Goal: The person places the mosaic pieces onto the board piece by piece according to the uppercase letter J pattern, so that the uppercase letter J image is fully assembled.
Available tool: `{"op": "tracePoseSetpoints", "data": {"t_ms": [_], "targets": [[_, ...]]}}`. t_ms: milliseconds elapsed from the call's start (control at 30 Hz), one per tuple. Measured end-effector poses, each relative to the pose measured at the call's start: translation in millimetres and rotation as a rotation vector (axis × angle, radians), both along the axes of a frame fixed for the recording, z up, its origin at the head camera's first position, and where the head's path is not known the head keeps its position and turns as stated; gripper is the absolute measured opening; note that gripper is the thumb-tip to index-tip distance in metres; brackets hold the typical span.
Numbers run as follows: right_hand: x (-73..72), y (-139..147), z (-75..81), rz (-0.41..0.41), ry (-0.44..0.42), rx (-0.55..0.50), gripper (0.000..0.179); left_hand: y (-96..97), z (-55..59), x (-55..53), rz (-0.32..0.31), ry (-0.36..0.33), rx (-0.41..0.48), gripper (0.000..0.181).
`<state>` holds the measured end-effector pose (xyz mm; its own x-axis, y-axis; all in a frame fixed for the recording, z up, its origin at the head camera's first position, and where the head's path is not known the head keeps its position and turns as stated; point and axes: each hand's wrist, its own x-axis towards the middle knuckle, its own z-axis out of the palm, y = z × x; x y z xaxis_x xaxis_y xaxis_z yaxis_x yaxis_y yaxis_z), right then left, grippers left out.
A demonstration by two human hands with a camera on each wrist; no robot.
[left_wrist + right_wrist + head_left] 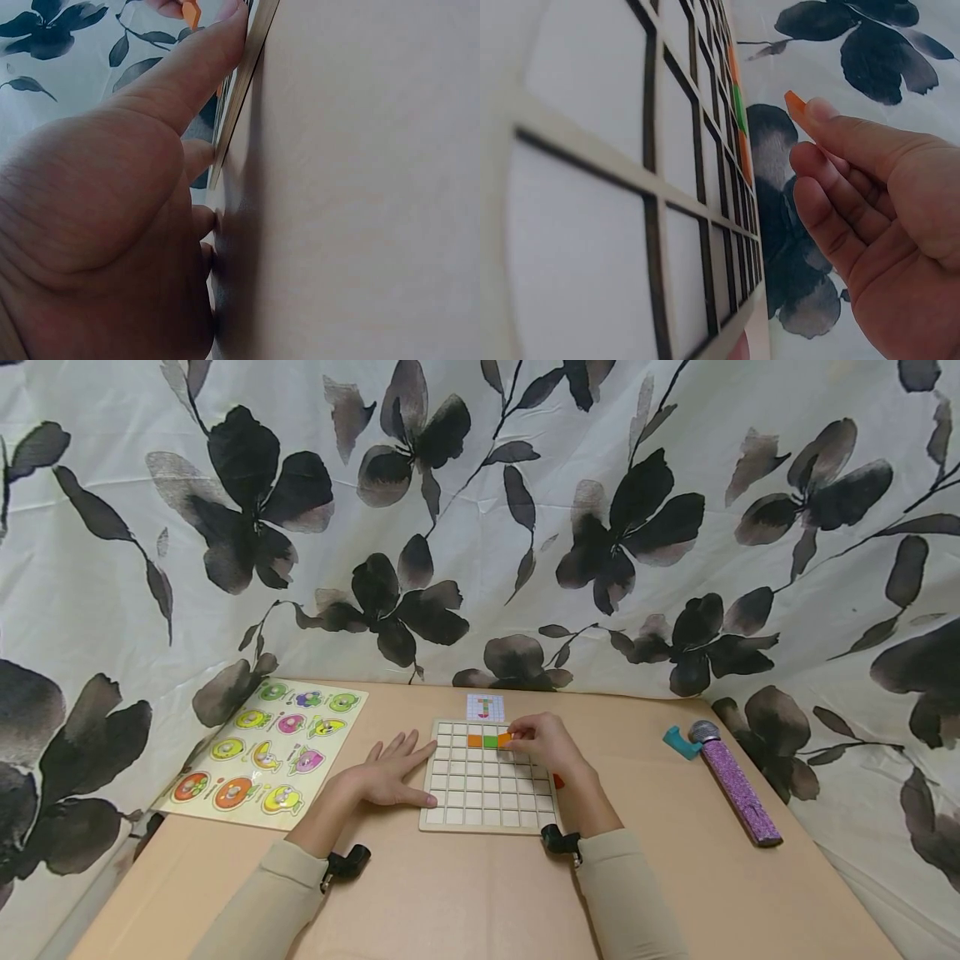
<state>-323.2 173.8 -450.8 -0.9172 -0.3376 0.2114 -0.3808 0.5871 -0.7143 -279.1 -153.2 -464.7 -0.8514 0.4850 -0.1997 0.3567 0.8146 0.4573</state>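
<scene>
A white grid board (487, 789) lies on the table, with orange (475, 741) and green (490, 742) square tiles in one of its upper rows. In the right wrist view a second orange tile (745, 154) sits beyond the green one. Between thumb and forefinger, my right hand (543, 743) pinches another orange tile (796, 107), held just off the board. My left hand (386, 772) lies spread at the board's left side, its thumb and forefinger touching the edge. A small card (485, 707) with a coloured hook-shaped pattern lies behind the board.
A sheet of fruit pictures (288, 752) lies at the left. A purple glittery microphone (738, 789) and a teal curved piece (681, 743) are at the right. Something red (558, 782) shows by the board's right edge, partly behind my right forearm. Floral cloth (480, 527) hangs behind.
</scene>
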Motion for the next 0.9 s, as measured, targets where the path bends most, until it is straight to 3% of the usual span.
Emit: {"op": "tracePoseSetpoints", "data": {"t_ms": [333, 900], "targets": [[2.1, -11, -3.4, 0.024, -0.034, 0.007, 0.019, 0.1, -0.6, 0.2, 0.001, -0.003, -0.003, 0.107], [2.1, -20, -7.9, 0.039, -0.013, 0.061, 0.016, 0.9, 2.2, 1.2, 0.006, -0.003, -0.005, 0.106]]}}
